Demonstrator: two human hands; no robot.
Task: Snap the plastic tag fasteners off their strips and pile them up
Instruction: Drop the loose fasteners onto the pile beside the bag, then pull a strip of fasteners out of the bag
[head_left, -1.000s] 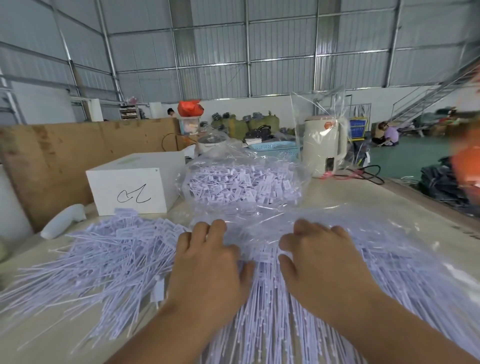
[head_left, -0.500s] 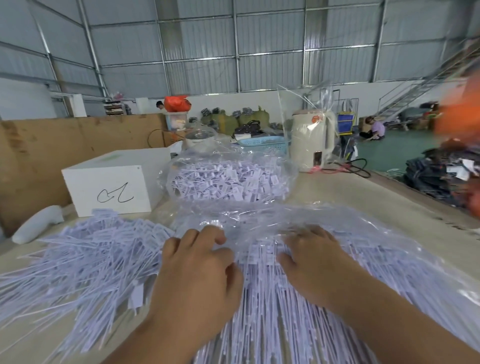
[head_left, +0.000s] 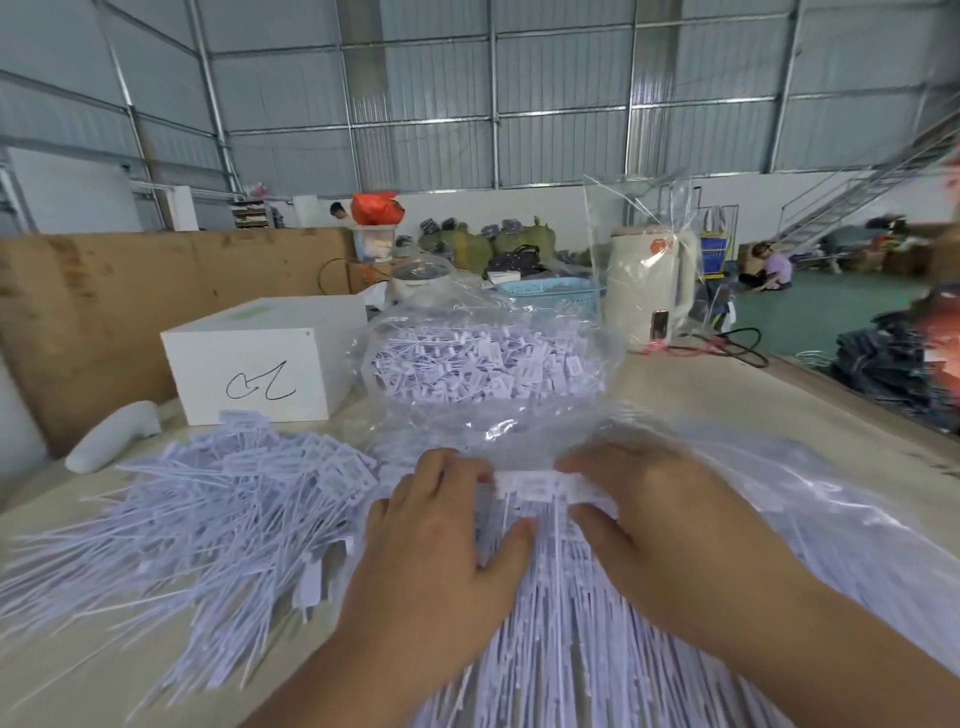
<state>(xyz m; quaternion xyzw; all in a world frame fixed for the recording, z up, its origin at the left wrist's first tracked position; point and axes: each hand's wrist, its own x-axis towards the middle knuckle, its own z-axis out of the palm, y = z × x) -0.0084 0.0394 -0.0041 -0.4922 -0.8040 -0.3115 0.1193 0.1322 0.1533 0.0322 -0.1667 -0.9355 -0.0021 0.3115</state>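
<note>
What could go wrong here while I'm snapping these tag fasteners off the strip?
Both the left hand and right hand pinch one strip over the unsnapped bundle, so neighbouring strips may lift and tangle. Snapped pieces could drop there instead of onto the loose pile.

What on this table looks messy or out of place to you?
Nothing looks damaged. The loose pile of fasteners fans out untidily toward the left table edge, some pointing every way. That fits the job: both hands, left and right, hold a strip between them. The white box sits square.
</note>
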